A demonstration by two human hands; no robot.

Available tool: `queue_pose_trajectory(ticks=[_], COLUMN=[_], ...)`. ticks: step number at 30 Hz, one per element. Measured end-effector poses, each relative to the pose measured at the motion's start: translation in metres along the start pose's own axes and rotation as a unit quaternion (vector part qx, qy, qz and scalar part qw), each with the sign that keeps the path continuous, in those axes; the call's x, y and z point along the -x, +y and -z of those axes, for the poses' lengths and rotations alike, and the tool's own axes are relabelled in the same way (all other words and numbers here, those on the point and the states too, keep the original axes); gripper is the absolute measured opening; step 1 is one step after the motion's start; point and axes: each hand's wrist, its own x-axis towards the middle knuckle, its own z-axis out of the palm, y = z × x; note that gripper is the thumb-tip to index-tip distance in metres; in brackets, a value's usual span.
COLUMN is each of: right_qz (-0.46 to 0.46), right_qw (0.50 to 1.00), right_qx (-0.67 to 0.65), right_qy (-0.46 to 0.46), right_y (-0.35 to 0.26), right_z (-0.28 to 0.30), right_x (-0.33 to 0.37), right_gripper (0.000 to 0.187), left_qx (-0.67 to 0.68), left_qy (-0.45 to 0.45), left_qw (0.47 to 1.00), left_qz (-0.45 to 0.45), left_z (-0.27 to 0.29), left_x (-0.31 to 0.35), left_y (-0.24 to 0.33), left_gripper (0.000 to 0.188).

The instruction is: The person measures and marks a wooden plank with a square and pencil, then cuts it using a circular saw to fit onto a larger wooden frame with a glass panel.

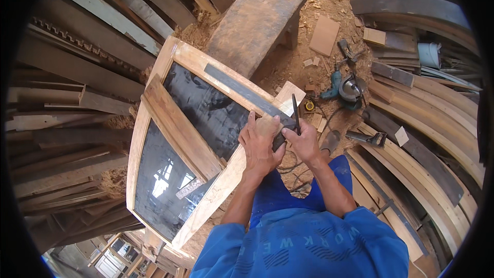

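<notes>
A wooden window frame with dark glass [206, 105] lies in front of me, one corner close to my body. Along its rail rests the grey blade of a try square [239, 88]. My left hand [260, 141] is closed over the square's stock end at the near right corner, the thumb against it. Between the fingers of my right hand [305, 141], a thin black pencil [295, 108] stands nearly upright beside the same corner. A loose wooden strip [180, 128] lies across the glass. Near its lower end is a small speckled flat piece [189, 188].
Beyond the frame stands a worn plank bench [262, 13]. On the shavings-covered ground to the right are a circular saw [352, 90], a green power tool [332, 85], a yellow tape measure [309, 105] and a handsaw [368, 138]. Stacked boards [77, 67] crowd both sides.
</notes>
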Motion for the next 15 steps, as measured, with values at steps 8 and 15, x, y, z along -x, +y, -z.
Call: queue_pose_trajectory(ticks=[8, 15], right_qz=[0.008, 0.013], right_qw=[0.998, 0.999], right_qx=[-0.053, -0.045], right_qy=[0.020, 0.023], right_y=[-0.001, -0.008], right_z=[0.000, 0.002], right_x=[-0.006, -0.008], right_gripper=[0.014, 0.014], left_qx=[0.002, -0.023], left_qy=[0.025, 0.014], left_qw=[0.999, 0.999], left_qz=[0.034, 0.040], left_z=[0.003, -0.002], left_x=[-0.008, -0.009], left_y=[0.013, 0.011], left_gripper=[0.073, 0.076])
